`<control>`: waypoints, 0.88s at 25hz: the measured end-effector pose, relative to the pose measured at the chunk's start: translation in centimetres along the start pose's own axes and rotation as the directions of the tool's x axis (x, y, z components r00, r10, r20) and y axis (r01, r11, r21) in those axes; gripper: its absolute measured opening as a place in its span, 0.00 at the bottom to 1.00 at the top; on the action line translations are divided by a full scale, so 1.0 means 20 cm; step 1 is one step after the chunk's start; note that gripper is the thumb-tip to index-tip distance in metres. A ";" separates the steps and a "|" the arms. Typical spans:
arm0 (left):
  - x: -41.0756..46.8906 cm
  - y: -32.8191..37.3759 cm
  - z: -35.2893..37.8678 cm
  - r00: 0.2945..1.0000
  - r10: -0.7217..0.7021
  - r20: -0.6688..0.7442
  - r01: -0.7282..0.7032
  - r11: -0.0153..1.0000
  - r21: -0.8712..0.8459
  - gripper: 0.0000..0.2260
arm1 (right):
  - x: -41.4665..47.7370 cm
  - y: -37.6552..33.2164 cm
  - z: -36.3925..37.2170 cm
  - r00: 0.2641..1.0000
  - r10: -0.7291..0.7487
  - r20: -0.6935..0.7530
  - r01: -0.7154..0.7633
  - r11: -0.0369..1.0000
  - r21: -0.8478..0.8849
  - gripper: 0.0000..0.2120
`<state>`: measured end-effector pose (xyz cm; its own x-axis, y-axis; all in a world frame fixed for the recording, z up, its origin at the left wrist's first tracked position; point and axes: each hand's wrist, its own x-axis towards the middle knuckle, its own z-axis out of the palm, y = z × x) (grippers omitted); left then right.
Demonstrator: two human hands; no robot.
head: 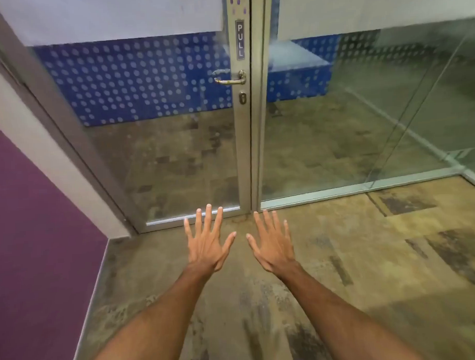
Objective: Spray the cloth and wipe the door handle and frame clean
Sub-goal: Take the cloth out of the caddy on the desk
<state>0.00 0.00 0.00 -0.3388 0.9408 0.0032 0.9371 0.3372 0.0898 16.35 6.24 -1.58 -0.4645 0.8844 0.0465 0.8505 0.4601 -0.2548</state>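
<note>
A glass door with a grey metal frame [243, 142] stands shut ahead of me. Its metal lever handle [229, 79] sits on the frame's right stile, with a keyhole [243, 98] just below and a "PULL" plate [240, 39] above. My left hand [206, 243] and my right hand [272, 243] are stretched out side by side, backs up, fingers spread, low in front of the door's bottom edge. Both hold nothing. No cloth or spray bottle is in view.
A purple wall [31, 254] runs along the left. Fixed glass panels [363, 121] with a metal floor rail continue to the right of the door. Mottled brown carpet [342, 270] covers the floor. Blue dotted film covers the glass at handle height.
</note>
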 end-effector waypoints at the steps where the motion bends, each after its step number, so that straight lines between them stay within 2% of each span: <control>1: 0.00 0.03 0.00 1.000 0.029 0.005 -0.029 0.999 0.030 0.33 | -0.03 0.03 -0.01 0.999 0.044 0.000 -0.044 0.999 -0.015 0.31; 6: -0.02 0.26 0.04 0.968 0.252 0.008 -0.252 0.968 -0.012 0.33 | -0.24 0.24 -0.04 0.960 0.278 -0.036 -0.279 0.960 -0.011 0.31; 11: -0.10 0.55 0.05 0.879 0.476 0.024 -0.476 0.879 -0.021 0.33 | -0.52 0.39 -0.17 0.876 0.474 -0.092 -0.476 0.879 -0.005 0.31; 18: -0.32 0.95 0.07 0.693 0.719 0.054 -0.717 0.695 -0.049 0.34 | -1.04 0.57 -0.27 0.689 0.704 -0.172 -0.716 0.698 -0.011 0.30; 22: -0.49 1.23 0.07 0.577 0.812 0.089 -0.810 0.583 -0.061 0.35 | -1.33 0.72 -0.28 0.545 0.817 -0.187 -0.825 0.563 0.053 0.31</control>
<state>26.55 -0.91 0.72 0.5724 0.8199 -0.0140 0.8159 -0.5677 0.1100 42.33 -10.26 -0.99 0.4880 0.8729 -0.0022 0.8486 -0.4750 -0.2330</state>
